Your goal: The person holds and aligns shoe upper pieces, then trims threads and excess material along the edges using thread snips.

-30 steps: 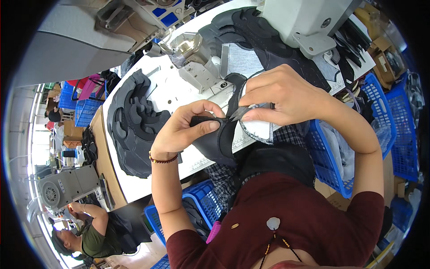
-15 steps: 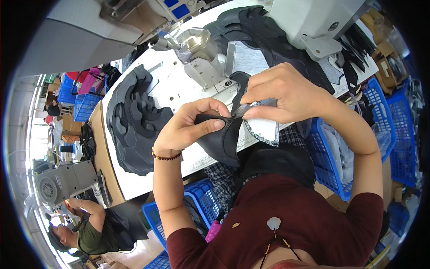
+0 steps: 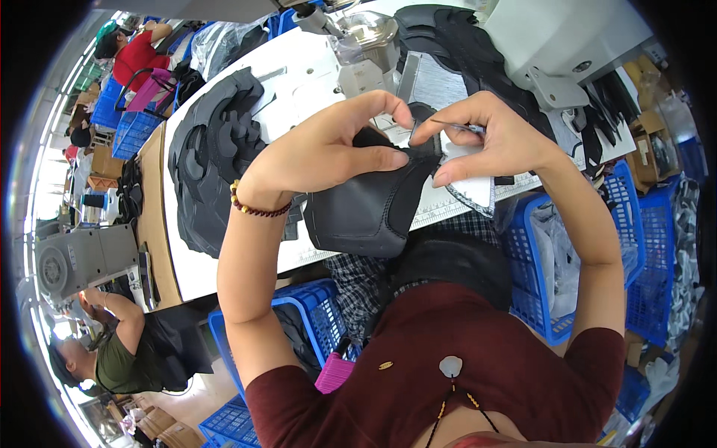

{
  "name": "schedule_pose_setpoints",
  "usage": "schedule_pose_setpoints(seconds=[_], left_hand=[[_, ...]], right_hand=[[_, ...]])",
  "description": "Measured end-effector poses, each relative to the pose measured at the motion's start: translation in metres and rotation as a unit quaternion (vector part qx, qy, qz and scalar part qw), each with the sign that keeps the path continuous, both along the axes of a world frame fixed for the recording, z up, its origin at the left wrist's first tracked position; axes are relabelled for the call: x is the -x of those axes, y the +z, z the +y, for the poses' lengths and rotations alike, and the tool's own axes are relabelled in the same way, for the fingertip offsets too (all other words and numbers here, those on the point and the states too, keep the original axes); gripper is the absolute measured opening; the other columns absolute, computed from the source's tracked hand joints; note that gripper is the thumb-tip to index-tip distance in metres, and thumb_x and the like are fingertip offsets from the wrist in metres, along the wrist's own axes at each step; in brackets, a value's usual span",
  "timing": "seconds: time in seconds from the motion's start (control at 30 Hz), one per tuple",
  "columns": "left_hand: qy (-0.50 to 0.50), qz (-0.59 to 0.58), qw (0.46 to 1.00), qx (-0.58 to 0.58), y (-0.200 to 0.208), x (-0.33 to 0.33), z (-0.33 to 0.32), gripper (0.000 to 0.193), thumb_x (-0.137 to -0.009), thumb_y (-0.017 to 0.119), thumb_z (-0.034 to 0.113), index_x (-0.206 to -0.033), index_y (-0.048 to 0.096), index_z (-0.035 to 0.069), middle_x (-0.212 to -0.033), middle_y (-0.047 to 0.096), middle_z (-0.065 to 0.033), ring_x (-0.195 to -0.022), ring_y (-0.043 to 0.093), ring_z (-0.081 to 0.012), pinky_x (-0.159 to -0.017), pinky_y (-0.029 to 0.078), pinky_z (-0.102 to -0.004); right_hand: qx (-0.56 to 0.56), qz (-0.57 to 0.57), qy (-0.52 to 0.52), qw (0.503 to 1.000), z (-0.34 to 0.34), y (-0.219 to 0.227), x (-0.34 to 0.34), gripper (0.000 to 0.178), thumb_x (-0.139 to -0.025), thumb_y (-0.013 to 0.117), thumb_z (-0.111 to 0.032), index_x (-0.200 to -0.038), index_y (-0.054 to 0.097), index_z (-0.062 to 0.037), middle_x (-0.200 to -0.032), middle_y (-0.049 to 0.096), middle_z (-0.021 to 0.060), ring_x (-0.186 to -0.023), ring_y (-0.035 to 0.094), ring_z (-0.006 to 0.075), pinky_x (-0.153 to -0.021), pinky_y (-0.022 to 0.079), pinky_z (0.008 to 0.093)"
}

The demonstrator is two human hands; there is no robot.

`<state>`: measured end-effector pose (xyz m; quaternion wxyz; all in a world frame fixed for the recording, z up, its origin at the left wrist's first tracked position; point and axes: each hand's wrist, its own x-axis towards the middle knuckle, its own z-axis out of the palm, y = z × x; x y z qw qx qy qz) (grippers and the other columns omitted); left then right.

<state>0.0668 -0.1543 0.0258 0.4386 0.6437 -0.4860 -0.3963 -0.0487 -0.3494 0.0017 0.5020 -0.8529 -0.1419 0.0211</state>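
Stitched black piece held over the near edge, between two hands

At the left, one stack of black cut pieces lies just inside the left edge of the white worktop; a bare white strip separates it from that edge. The left hand grasps the one stitched black piece, thumb on top; the piece's lower end overlaps the near edge in view. Rightward, the right hand has its fingers curled around one pair of metal snips; whether its index fingertip touches the piece, I cannot tell. A second black stack lies beyond. At least two blue baskets crowd the right side.
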Motion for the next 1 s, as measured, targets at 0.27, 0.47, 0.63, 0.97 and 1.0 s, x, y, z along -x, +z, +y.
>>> schedule_pose_setpoints(seconds=[0.27,0.47,0.63,0.97,1.0], left_hand=[[-0.029,-0.136,0.989,-0.046,0.008,0.001,-0.004,0.032,-0.077,0.061,0.002,-0.105,0.044,0.003,-0.075,0.056,0.0,-0.07,0.046,-0.0016,-0.063,0.038,-0.0181],[-0.034,-0.134,0.988,-0.073,0.01,0.0,-0.003,0.032,-0.077,0.061,0.003,-0.105,0.045,0.004,-0.077,0.057,-0.0007,-0.07,0.048,-0.0024,-0.063,0.039,-0.0191],[0.025,-0.193,0.981,-0.022,0.011,0.0,0.003,0.042,-0.069,0.069,0.005,-0.104,0.047,0.004,-0.075,0.058,-0.0031,-0.068,0.052,-0.0065,-0.063,0.04,-0.0208],[0.302,-0.081,0.948,0.056,-0.068,0.085,0.065,0.03,-0.074,0.067,0.02,-0.094,0.057,-0.001,-0.088,0.059,-0.0117,-0.082,0.056,-0.0205,-0.072,0.043,-0.0323],[0.319,-0.057,0.939,0.113,-0.084,0.092,0.063,0.03,-0.078,0.062,0.02,-0.099,0.056,-0.002,-0.093,0.059,-0.013,-0.087,0.056,-0.0215,-0.077,0.043,-0.0325]], right_hand=[[-0.027,-0.012,0.028,0.999,0.014,-0.007,-0.005,0.029,-0.066,0.074,-0.025,-0.078,0.064,-0.001,-0.049,0.029,-0.0051,-0.047,0.029,0.0052,-0.045,0.024,0.0224],[-0.05,-0.048,0.038,0.997,0.017,-0.014,-0.008,0.026,-0.067,0.073,-0.021,-0.074,0.062,0.0012,-0.056,0.044,0.0002,-0.055,0.041,0.0083,-0.051,0.033,0.0233],[-0.087,-0.136,0.041,0.986,0.023,-0.02,-0.013,0.024,-0.067,0.073,-0.017,-0.072,0.06,0.0026,-0.06,0.051,0.004,-0.06,0.048,0.0104,-0.058,0.039,0.0244],[0.236,-0.457,-0.085,0.854,0.057,-0.038,0.015,0.027,-0.056,0.063,-0.01,-0.082,0.063,-0.0023,-0.064,0.052,0.0012,-0.045,0.047,0.0117,-0.037,0.034,0.0223],[0.227,-0.457,-0.084,0.856,0.062,-0.042,0.014,0.027,-0.056,0.063,-0.01,-0.082,0.063,-0.0023,-0.064,0.052,0.0012,-0.045,0.047,0.0117,-0.037,0.034,0.0223]])
